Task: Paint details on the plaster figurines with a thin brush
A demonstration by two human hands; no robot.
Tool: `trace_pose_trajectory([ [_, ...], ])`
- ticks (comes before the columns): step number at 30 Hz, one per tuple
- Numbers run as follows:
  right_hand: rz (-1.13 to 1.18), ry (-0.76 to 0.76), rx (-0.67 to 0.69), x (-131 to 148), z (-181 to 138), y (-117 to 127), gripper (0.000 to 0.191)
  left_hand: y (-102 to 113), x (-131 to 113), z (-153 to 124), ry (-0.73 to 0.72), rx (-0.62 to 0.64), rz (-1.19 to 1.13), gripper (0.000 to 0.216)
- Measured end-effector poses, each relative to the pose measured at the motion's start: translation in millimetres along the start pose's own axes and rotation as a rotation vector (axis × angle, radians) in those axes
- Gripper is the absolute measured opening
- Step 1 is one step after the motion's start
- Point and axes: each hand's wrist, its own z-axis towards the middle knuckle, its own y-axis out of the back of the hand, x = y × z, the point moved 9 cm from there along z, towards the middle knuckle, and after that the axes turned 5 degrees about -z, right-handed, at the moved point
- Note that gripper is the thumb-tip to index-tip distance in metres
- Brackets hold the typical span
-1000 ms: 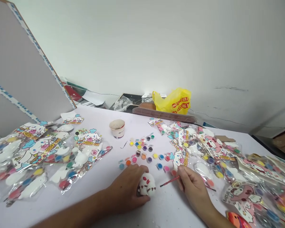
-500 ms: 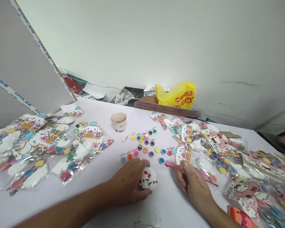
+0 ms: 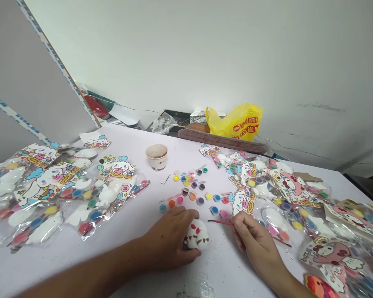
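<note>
A small white figurine [image 3: 201,239] with red spots and a row of brown marks rests at the near middle of the table. My left hand [image 3: 174,236] is wrapped round its left side and hides part of it. Between the thumb and fingers of my right hand [image 3: 251,236] is a thin red paintbrush [image 3: 221,222]. Its dark tip points left, a short way from the figurine and not touching it. Just beyond both hands lie several little paint pots [image 3: 200,201] in many colours.
A paper cup [image 3: 157,157] with reddish liquid stands behind the pots. Clear packets with white figures and paints cover the left [image 3: 77,182] and right [image 3: 298,186] of the table [image 3: 124,256]. A yellow plastic bag [image 3: 234,122] lies beyond the far edge, by the wall.
The brush has come away from the pink pot and moved slightly nearer to me, its tip now closer to the figurine. My left hand keeps its hold; the view has shifted a little.
</note>
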Motion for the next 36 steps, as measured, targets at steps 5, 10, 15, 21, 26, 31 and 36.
trace_pose_trajectory([
  [5, 0.041, -0.036, -0.012, 4.7, -1.9, -0.9, 0.044, 0.4, -1.0, -0.5, -0.008, -0.003, -0.003, 0.055],
  [10, 0.092, -0.072, -0.016, 5.8, -3.6, -2.7, 0.043, 0.0, 0.7, -1.0, -0.016, -0.010, 0.016, 0.057],
  [15, 0.117, -0.077, -0.032, 5.7, -3.5, -2.6, 0.041, -0.8, 0.7, 0.0, -0.015, -0.002, 0.021, 0.058],
  [21, 0.129, -0.047, -0.024, 6.5, -2.9, -2.8, 0.037, -1.6, 0.0, -0.6, -0.029, -0.019, 0.024, 0.057],
  [26, 0.095, 0.029, 0.015, 3.4, 0.1, -2.9, 0.032, -1.2, -0.6, -1.2, -0.030, -0.019, 0.022, 0.057],
  [31, 0.060, 0.058, -0.002, 1.8, 0.7, -1.0, 0.029, -0.5, -0.8, -1.0, -0.014, -0.002, 0.009, 0.056],
  [36, 0.034, 0.051, -0.015, 1.1, -0.2, 1.2, 0.030, -1.6, 0.8, -0.5, -0.016, -0.013, -0.001, 0.056],
])
